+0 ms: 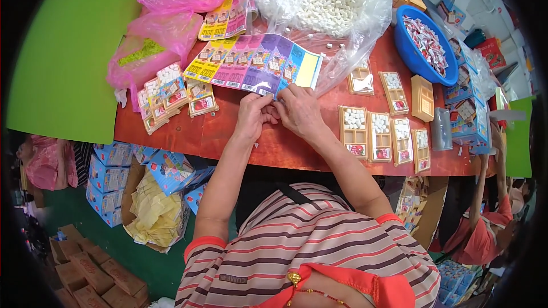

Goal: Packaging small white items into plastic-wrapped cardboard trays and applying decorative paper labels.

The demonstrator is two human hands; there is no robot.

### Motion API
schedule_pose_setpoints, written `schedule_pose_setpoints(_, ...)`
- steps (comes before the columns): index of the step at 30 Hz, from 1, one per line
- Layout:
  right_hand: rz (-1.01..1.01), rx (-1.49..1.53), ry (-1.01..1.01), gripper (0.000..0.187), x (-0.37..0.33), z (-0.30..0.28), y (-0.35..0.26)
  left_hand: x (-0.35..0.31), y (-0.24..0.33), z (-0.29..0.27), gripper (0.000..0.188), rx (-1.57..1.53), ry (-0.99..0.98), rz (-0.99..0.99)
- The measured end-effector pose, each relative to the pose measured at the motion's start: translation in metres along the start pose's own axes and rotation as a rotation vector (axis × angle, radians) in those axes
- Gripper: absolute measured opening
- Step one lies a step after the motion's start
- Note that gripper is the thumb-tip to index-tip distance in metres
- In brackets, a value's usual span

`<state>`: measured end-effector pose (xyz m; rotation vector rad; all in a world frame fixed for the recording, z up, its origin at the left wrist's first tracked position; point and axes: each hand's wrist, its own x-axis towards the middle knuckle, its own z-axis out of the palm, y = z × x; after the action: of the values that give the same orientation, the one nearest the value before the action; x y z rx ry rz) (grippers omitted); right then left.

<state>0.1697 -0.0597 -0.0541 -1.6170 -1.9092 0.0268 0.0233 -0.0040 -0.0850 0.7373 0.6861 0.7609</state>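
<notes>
A long sheet of colourful printed labels [242, 64] lies across the red table, running from yellow through pink and purple to blue, with a pale yellow patch at its right end. My left hand [255, 115] is closed at the sheet's lower edge, fingertips curled in. Close beside it, my right hand [301, 113] pinches the same edge near the blue part. The fingertips of both hands almost meet there. Whether a single label is lifted between them is too small to make out.
Filled, labelled trays [174, 86] are stacked at left; several compartment trays with white pieces [379, 136] stand at right. Behind are pink bags [177, 28], a clear bag of white pieces [331, 3] and a blue basin of small packets [401, 51]. Another person's arm [498, 148] shows far right.
</notes>
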Motion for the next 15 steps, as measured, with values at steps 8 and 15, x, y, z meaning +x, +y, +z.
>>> schedule_pose_setpoints(8, 0.024, 0.131, 0.04, 0.008, -0.004, 0.009, 0.008, -0.004, 0.001, 0.003, 0.02, -0.033, 0.029, 0.016)
schedule_pose_setpoints(15, 0.147, 0.24, -0.014, 0.008, -0.003, 0.01, 0.012, -0.005, 0.002, 0.005, 0.02, -0.016, 0.068, 0.01)
